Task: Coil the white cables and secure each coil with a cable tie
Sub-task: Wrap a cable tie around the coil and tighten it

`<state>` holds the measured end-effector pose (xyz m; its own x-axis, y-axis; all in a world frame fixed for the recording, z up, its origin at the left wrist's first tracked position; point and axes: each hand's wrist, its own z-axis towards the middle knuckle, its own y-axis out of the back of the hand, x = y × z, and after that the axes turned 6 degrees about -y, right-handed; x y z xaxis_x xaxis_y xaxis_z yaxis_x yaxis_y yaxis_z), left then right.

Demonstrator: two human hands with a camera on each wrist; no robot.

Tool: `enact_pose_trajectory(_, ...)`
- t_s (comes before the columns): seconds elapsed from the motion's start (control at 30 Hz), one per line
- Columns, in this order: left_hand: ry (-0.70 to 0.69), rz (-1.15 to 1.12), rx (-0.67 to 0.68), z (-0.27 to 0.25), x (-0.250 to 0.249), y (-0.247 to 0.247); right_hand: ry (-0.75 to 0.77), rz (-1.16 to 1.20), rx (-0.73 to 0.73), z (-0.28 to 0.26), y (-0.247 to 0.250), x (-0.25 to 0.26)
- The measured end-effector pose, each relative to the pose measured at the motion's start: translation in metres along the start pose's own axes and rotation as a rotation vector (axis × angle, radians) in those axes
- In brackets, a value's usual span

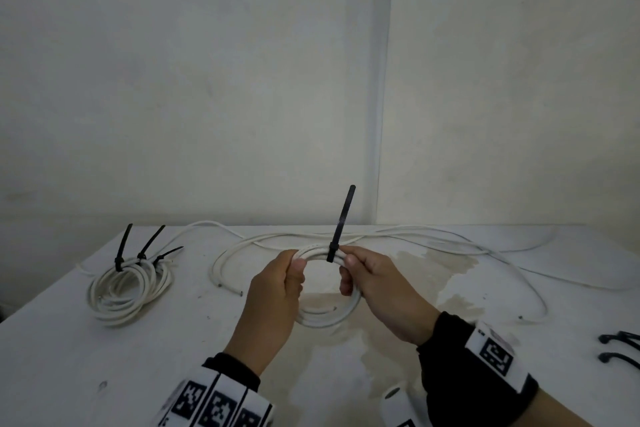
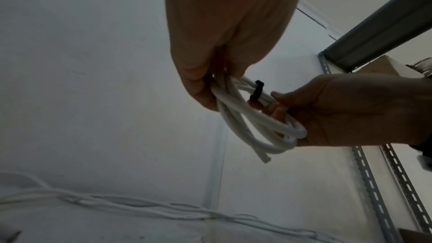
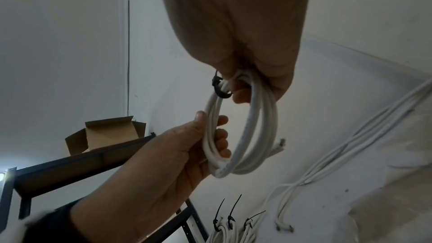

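Observation:
I hold a white cable coil [image 1: 325, 317] above the middle of the table [image 1: 69, 357]. A black cable tie [image 1: 341, 218] is looped round the top of the coil, and its long tail sticks straight up. My left hand [image 1: 296, 267] grips the coil's left side, fingers curled through the loop [image 3: 219, 136]. Just right of the tie's head, my right hand [image 1: 348, 270] grips the coil, thumb on top. The left wrist view shows the tie band [image 2: 257, 92] round the strands [image 2: 247, 123] between both hands. In the right wrist view the tie [image 3: 218, 88] sits beside my right fingers [image 3: 240, 95].
Tied coils [image 1: 128, 288] with three black tie tails lie at the table's left. Loose white cables [image 1: 415, 236] run along the back and right. Spare black ties [image 1: 620, 347] lie at the right edge. A white roll [image 1: 394, 399] sits near me. A shelf holds a cardboard box [image 3: 110, 134].

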<state>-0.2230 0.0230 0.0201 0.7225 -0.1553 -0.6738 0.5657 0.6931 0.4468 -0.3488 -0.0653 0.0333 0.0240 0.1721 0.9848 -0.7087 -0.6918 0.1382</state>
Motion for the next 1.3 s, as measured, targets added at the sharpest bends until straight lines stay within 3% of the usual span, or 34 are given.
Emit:
enact_pose_trajectory(0.17, 0.076, -0.085, 0.129, -0.002, 0.006, 0.011, -0.007, -0.016, -0.107, 0.010, -0.003, -0.003)
enact_pose_trajectory(0.43, 0.219, -0.253, 0.132, 0.003, 0.010, 0.032, 0.007, -0.041, -0.020, 0.015, -0.017, 0.000)
enact_pose_trajectory(0.67, 0.235, -0.197, 0.106, -0.003, 0.022, 0.052, 0.000, -0.110, 0.051, 0.026, -0.039, 0.002)
enact_pose_trajectory(0.83, 0.141, 0.003, 0.061, -0.004, 0.032, 0.065, -0.034, -0.100, 0.054, 0.035, -0.061, 0.000)
enact_pose_trajectory(1.07, 0.178, 0.049, -0.014, -0.002, 0.059, 0.080, 0.051, -0.154, 0.063, 0.044, -0.092, 0.006)
enact_pose_trajectory(1.3, 0.227, 0.128, -0.020, 0.004, 0.087, 0.109, -0.054, -0.241, 0.253, 0.067, -0.104, 0.002)
